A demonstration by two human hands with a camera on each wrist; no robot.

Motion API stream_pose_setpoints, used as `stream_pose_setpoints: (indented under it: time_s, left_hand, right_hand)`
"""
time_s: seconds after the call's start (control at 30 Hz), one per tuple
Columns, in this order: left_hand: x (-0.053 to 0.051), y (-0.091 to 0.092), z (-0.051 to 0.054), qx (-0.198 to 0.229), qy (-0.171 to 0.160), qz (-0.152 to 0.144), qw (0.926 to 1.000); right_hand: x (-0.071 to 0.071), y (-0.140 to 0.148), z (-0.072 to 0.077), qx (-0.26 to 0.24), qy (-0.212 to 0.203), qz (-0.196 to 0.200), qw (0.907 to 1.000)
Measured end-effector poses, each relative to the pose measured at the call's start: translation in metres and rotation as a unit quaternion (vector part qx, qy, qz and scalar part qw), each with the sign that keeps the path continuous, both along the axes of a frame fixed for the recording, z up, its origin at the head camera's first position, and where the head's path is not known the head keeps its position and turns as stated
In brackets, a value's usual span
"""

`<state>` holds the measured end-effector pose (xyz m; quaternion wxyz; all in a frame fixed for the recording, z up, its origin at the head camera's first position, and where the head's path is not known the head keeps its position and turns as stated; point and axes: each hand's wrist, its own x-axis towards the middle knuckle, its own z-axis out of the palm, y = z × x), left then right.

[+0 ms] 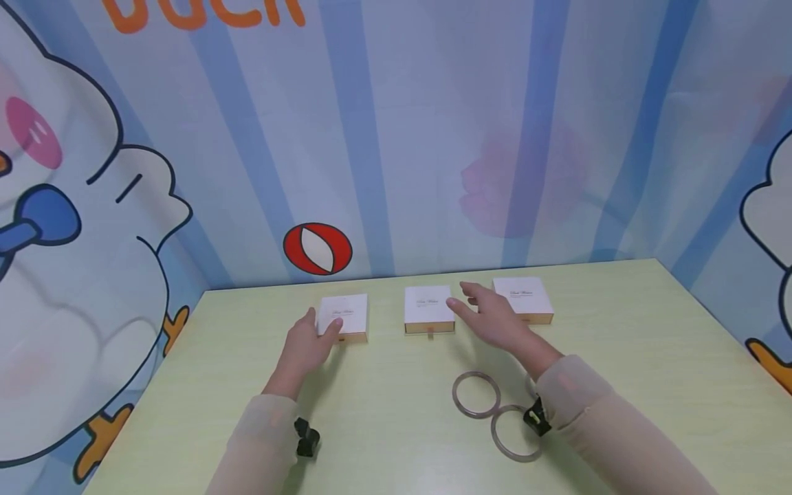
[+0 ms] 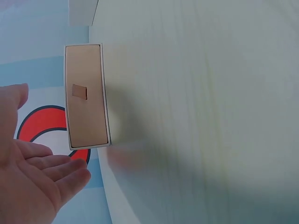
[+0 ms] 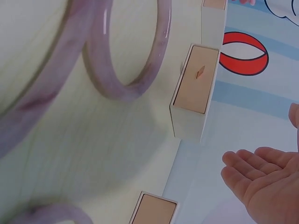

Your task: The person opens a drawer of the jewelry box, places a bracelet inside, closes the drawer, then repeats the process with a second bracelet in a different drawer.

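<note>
Three white drawer boxes with tan fronts stand in a row. My left hand [image 1: 306,347] is at the left box [image 1: 354,309], its thumb overlapping the box in the head view. In the left wrist view that hand [image 2: 28,186] has its fingers extended beside the box's tan front [image 2: 86,116]; contact is unclear. My right hand [image 1: 491,322], fingers extended, is over the space between the middle box [image 1: 427,316] and the right box [image 1: 531,299]. Two pale purple bangles [image 1: 454,395] lie touching nearer me; a third is mostly hidden by the right wrist.
The pale table [image 1: 396,426] ends at a printed blue-striped backdrop [image 1: 421,137] just behind the boxes. A small ribbon tab [image 1: 430,333] sticks out from the middle box's front. Black wrist devices [image 1: 306,438] are worn on both sleeves.
</note>
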<state>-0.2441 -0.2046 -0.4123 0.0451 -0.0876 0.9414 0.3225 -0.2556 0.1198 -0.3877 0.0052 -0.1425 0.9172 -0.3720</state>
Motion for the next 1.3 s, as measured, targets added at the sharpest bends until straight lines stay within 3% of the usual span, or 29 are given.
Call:
stream_pose_setpoints:
  time_s: [0.67,1.3]
  left_hand:
    - [-0.001,-0.001,-0.002,0.020,0.013,0.016,0.9996]
    - [-0.002,-0.004,-0.004,0.054,-0.010,0.031,0.9980]
  right_hand:
    - [0.003,-0.028,0.001,-0.032,-0.020,0.013,0.9992]
    - [0.010,-0.057,0.002,-0.076,-0.060,0.022,0.9950]
